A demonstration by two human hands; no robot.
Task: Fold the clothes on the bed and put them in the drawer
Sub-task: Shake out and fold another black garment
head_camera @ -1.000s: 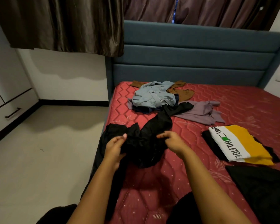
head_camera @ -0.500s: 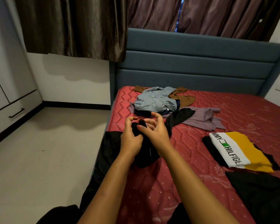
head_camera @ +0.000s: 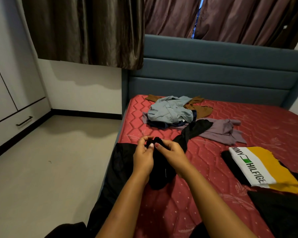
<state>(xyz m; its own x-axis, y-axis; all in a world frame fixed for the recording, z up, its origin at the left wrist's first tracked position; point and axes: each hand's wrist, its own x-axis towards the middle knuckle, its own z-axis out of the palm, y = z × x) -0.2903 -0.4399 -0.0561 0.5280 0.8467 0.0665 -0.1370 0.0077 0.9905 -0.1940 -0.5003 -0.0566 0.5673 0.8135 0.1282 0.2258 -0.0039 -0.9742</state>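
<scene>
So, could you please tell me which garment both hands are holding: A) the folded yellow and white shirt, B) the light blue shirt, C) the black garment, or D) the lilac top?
C: the left hand and the right hand both pinch a bunched part of the black garment just above the bed.

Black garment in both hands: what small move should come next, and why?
Probably draw the left hand and right hand apart to spread the black garment flat on the mattress. Both hands pinch one bunched bit close together, while the rest lies crumpled, trailing over the bed's edge.
</scene>
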